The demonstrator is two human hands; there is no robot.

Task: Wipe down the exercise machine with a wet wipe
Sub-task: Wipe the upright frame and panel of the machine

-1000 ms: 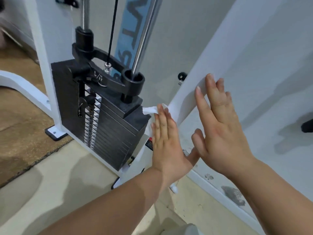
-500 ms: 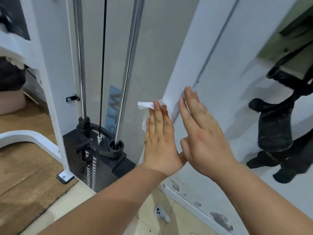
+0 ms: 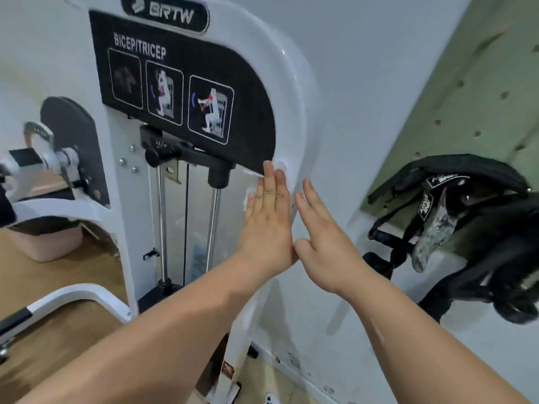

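My left grip [image 3: 267, 228] is flat and wide, fingers straight, pressing the wipe [image 3: 280, 165] against the machine's white frame [image 3: 294, 83] just under the black placard [image 3: 204, 91]. The wipe lies beneath my palm and fingers, its white edge showing at 12 o'clock past my fingertips and at 9 o'clock beside them. My right grip [image 3: 323, 237], also wide and holding nothing, lies flat on the frame's side at 3 o'clock of the left, thumb just beside it, with black straps [image 3: 466, 228] further out at 3 o'clock, well apart.
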